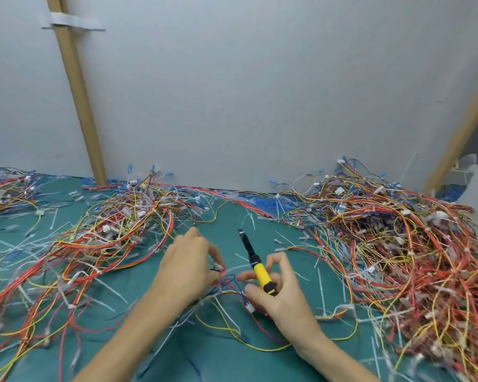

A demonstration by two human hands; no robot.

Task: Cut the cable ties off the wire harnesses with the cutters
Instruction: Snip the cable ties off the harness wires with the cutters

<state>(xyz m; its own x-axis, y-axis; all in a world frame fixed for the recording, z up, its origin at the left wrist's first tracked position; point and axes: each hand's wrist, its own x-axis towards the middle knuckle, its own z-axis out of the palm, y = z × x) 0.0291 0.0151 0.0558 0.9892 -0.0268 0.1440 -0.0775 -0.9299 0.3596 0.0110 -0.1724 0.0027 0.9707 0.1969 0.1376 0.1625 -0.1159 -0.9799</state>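
Note:
My right hand (276, 293) grips the cutters (255, 267) by their yellow and black handle, with the dark jaws pointing up and away over the green mat. Its thumb and forefinger also reach toward a small wire harness (232, 288) of red, blue and yellow wires held between both hands. My left hand (189, 260) pinches that harness near a white connector at its fingertips. The harness trails down toward me, with a white plug (249, 308) hanging below my right thumb. I cannot make out a cable tie on the held harness.
A large tangled heap of harnesses (398, 244) fills the right side. Another heap (116, 232) lies at the left and centre back. Cut white cable ties (322, 292) are scattered over the green mat (226, 221). A grey wall with a wooden post (78, 100) rises behind.

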